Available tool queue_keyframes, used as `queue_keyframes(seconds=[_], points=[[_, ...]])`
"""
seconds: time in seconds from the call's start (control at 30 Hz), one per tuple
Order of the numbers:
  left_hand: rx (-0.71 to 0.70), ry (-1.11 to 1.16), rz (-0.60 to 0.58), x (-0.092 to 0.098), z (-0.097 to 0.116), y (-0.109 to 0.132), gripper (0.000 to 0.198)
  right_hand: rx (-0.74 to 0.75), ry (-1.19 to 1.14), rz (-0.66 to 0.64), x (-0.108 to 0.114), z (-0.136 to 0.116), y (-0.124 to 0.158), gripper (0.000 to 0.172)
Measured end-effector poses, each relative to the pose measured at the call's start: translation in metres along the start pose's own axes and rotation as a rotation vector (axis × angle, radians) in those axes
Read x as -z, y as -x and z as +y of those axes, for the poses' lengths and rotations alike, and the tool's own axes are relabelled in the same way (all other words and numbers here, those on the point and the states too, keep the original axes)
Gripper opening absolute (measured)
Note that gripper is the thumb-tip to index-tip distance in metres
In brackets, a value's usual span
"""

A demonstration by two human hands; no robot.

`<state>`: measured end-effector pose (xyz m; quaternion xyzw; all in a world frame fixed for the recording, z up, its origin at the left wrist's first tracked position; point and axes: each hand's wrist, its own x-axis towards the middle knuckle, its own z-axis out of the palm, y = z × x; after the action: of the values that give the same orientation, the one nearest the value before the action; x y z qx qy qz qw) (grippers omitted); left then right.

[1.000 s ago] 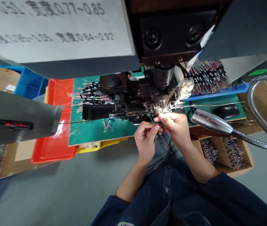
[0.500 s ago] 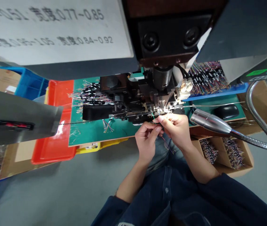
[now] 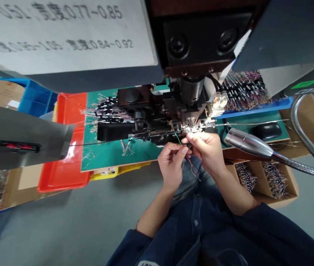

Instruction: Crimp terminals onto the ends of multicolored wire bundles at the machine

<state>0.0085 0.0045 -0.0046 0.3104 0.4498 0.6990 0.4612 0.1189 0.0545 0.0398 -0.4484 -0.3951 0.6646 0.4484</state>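
Grey floor (image 3: 62,225) lies beneath a workstation fitted with a black metal terminal crimping machine (image 3: 157,118), which stands on a green work mat (image 3: 104,159). A white printed specification sign (image 3: 62,37) with dimension ranges hangs above on the machine's grey guard. A thin metal terminal strip (image 3: 157,132) runs horizontally through the crimping head.

The left hand (image 3: 170,162) is curled, thumb and forefinger pinched closed on a small bunch of thin insulated wires (image 3: 190,164) in green, blue and red. The right hand (image 3: 205,149) is also nearly closed, its fingertips (image 3: 191,136) pinching the same bunch just below the crimping head. The wire tips sit at the terminal strip; contact cannot be confirmed at this resolution.

A chrome gooseneck lamp (image 3: 247,143) is positioned to the right of the hands, beside a black computer mouse (image 3: 268,131). Finished multicoloured wire bundles (image 3: 245,90) lie behind the machine, with more in a divided cardboard box (image 3: 262,181). A red plastic tray (image 3: 62,173) and a blue plastic crate (image 3: 37,98) stand to the left.
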Motion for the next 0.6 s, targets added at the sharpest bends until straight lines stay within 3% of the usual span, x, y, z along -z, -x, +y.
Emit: queue_keyframes(seconds=[0.33,0.6], points=[[0.035,-0.051,-0.044,0.0042,0.0003,0.0003,0.022,0.074,0.145,-0.064,0.0016,-0.0083,0.0041,0.032],[0.073,-0.065,-0.075,0.0044,0.0043,0.0016,0.022,0.095,0.115,0.012,0.0030,-0.0021,0.0066,0.032]])
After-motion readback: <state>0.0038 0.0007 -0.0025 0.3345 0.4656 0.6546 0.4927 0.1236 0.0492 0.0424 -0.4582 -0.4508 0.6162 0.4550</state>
